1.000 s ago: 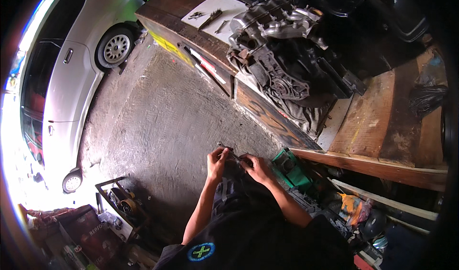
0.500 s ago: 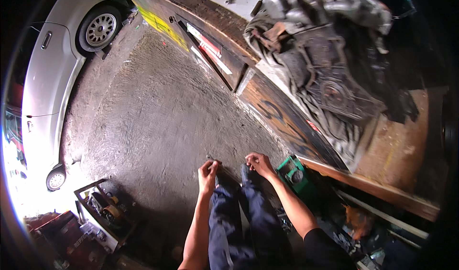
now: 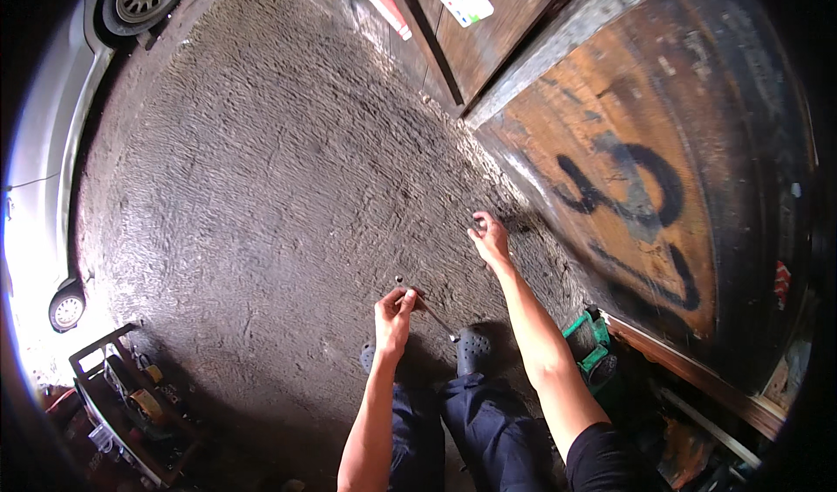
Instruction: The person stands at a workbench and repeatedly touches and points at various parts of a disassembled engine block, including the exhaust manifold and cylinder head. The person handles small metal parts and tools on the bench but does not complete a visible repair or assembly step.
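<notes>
My left hand (image 3: 395, 319) is closed around a slim metal wrench (image 3: 436, 319), held above the concrete floor. The wrench slants down to the right from my fingers, its lower end in front of my right clog (image 3: 473, 352). Farther out and to the right, my right hand (image 3: 491, 239) reaches low near the foot of the wooden workbench. Its fingers are curled in, and something small and dark shows at the fingertips, too small to name.
The wooden workbench side (image 3: 610, 169), with black painted marks, runs along the right. A green metal object (image 3: 593, 344) stands by my right elbow. At the lower left is an open-framed tool carrier (image 3: 131, 396). A silver car (image 3: 57, 135) is parked on the left.
My view has tilted down and nearer the workbench; its top with the engine parts has left the picture. My right hand has moved forward and away from my left, which still holds the wrench.
</notes>
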The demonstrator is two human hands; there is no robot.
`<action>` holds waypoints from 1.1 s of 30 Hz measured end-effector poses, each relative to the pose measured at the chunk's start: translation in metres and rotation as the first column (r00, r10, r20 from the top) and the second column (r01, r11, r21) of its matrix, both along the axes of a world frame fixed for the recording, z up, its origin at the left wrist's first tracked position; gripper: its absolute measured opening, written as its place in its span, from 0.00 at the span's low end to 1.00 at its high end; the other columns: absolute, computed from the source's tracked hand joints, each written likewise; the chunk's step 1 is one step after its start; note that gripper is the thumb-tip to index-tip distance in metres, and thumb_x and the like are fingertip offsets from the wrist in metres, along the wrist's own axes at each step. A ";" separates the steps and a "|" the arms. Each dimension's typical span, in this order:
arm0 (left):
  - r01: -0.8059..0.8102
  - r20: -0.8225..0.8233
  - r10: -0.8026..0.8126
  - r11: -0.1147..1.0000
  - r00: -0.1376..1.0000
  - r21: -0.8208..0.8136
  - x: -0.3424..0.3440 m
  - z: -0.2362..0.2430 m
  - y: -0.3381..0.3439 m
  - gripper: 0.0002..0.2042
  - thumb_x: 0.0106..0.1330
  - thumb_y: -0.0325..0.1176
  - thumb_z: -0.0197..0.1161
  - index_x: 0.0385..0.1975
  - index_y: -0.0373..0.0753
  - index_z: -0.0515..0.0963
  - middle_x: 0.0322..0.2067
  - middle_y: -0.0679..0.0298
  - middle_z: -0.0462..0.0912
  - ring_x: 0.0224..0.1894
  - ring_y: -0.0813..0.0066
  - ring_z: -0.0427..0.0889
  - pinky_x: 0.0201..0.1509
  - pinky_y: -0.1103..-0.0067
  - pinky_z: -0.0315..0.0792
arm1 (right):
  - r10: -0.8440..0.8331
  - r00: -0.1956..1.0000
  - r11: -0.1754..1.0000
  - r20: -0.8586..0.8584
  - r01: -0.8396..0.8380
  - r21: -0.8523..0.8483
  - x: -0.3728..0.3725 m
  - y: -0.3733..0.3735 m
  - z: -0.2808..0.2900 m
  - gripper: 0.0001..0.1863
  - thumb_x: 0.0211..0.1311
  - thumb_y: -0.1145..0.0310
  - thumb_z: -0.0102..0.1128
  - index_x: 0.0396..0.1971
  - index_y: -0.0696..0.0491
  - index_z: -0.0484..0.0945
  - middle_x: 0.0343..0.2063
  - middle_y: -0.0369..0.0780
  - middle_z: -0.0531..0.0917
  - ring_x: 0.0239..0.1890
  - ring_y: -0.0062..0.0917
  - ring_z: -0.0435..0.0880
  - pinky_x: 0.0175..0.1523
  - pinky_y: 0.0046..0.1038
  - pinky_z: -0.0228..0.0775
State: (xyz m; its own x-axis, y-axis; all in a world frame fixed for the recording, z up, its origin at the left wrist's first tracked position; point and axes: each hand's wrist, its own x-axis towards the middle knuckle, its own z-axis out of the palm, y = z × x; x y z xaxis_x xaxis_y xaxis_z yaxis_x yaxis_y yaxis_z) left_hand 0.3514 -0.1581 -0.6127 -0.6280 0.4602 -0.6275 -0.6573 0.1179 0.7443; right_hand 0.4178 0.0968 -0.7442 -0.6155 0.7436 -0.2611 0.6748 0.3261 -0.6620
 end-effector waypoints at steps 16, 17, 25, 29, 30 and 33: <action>-0.073 -0.056 0.072 0.997 0.996 -0.005 -0.013 0.101 0.016 0.13 0.68 0.37 0.59 0.34 0.30 0.80 0.27 0.67 0.81 0.31 0.82 0.76 0.40 0.82 0.69 | -0.144 0.904 0.941 -0.402 0.000 -0.338 -0.014 -0.025 0.147 0.05 0.61 0.75 0.62 0.36 0.56 0.78 0.28 0.35 0.83 0.29 0.16 0.82 0.36 0.20 0.76; -0.079 -0.071 0.077 0.996 0.994 -0.026 -0.014 0.123 0.015 0.13 0.68 0.37 0.59 0.34 0.29 0.80 0.27 0.66 0.81 0.31 0.81 0.76 0.39 0.82 0.69 | -0.183 0.895 0.920 -0.407 0.010 -0.392 -0.012 -0.034 0.179 0.07 0.61 0.74 0.63 0.37 0.57 0.77 0.29 0.35 0.83 0.28 0.17 0.82 0.36 0.19 0.76; -0.239 -0.020 0.239 0.971 0.971 0.005 0.002 0.334 -0.018 0.13 0.68 0.39 0.59 0.34 0.33 0.80 0.23 0.72 0.73 0.27 0.84 0.72 0.38 0.80 0.72 | -0.558 0.735 0.642 -0.385 0.089 -0.761 0.008 -0.131 0.464 0.07 0.61 0.77 0.60 0.39 0.59 0.76 0.30 0.39 0.82 0.31 0.24 0.83 0.41 0.26 0.78; -0.188 -0.125 0.194 0.981 0.973 0.057 -0.015 0.425 -0.034 0.13 0.68 0.39 0.59 0.35 0.33 0.81 0.26 0.71 0.77 0.29 0.82 0.74 0.37 0.80 0.72 | -0.543 0.748 0.631 -0.381 0.064 -0.773 -0.001 -0.166 0.585 0.05 0.61 0.76 0.61 0.36 0.58 0.77 0.31 0.38 0.82 0.31 0.24 0.84 0.41 0.24 0.79; -0.181 -0.158 0.190 0.981 0.969 0.068 -0.020 0.446 -0.038 0.14 0.68 0.39 0.59 0.36 0.32 0.81 0.26 0.70 0.78 0.29 0.82 0.74 0.37 0.80 0.72 | -0.516 0.761 0.652 -0.393 0.051 -0.757 -0.004 -0.172 0.611 0.05 0.61 0.76 0.61 0.36 0.58 0.77 0.32 0.37 0.81 0.31 0.24 0.84 0.41 0.25 0.79; -0.140 -0.224 0.168 0.980 0.960 0.138 -0.033 0.517 -0.054 0.14 0.69 0.39 0.58 0.36 0.32 0.81 0.28 0.68 0.80 0.30 0.81 0.75 0.38 0.80 0.72 | -0.468 0.752 0.651 -0.465 -0.062 -0.756 -0.010 -0.189 0.680 0.05 0.61 0.75 0.62 0.36 0.58 0.78 0.32 0.36 0.81 0.32 0.23 0.83 0.41 0.25 0.79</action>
